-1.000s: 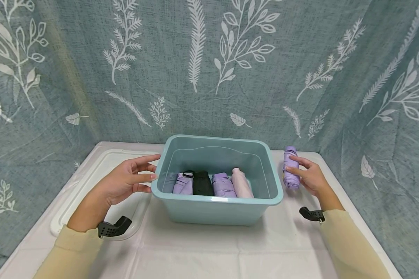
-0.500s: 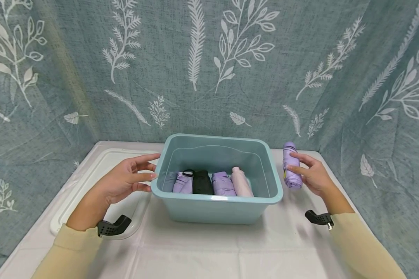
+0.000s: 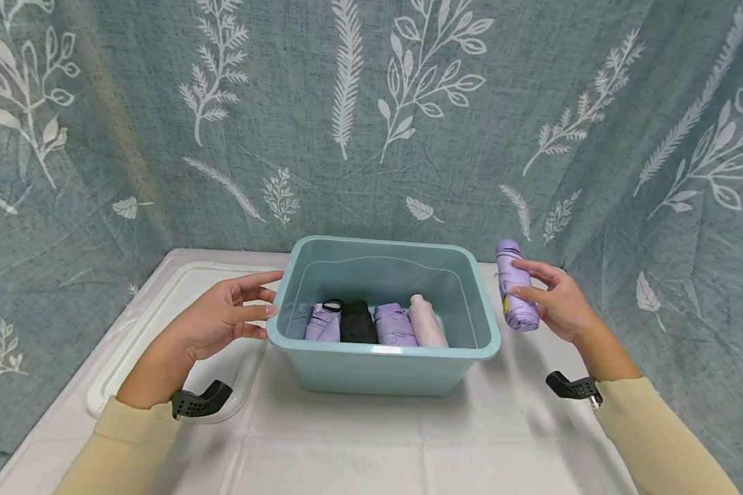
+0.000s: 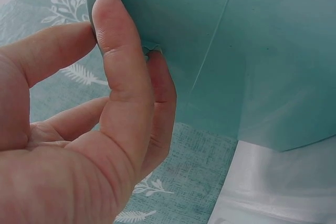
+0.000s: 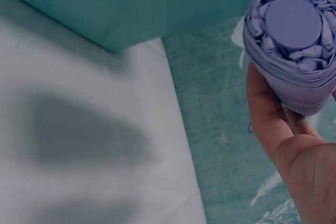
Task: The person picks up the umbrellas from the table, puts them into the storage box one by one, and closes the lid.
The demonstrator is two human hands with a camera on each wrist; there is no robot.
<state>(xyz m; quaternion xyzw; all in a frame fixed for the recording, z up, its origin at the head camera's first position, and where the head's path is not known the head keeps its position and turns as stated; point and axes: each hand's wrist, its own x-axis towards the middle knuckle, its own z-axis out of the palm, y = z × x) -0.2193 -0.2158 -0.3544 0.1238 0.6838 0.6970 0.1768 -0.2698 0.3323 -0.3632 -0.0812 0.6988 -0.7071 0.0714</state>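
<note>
My right hand [image 3: 554,299] grips a lilac folded umbrella [image 3: 512,278] between thumb and fingers, to the right of the bin and above the table. Its round end cap [image 5: 294,22] and gathered fabric show large in the right wrist view. My left hand [image 3: 223,316] touches the left rim of the blue-green plastic bin [image 3: 380,375] with thumb and fingertips. Along the bin's floor lie a lilac folded umbrella [image 3: 324,324] with a dark loop, a black one [image 3: 357,323], another lilac one [image 3: 396,325] and a pale pink one [image 3: 428,323].
A white lid [image 3: 155,344] lies flat on the table at left, partly under the left forearm. The table has a white cloth [image 3: 371,447]. A blue-grey curtain [image 3: 309,137] with white leaf prints surrounds the back and sides.
My right hand has lifted the lilac umbrella off the table, tilting its near end toward me and shifting it slightly left over the last half second. The left hand stays at the rim.
</note>
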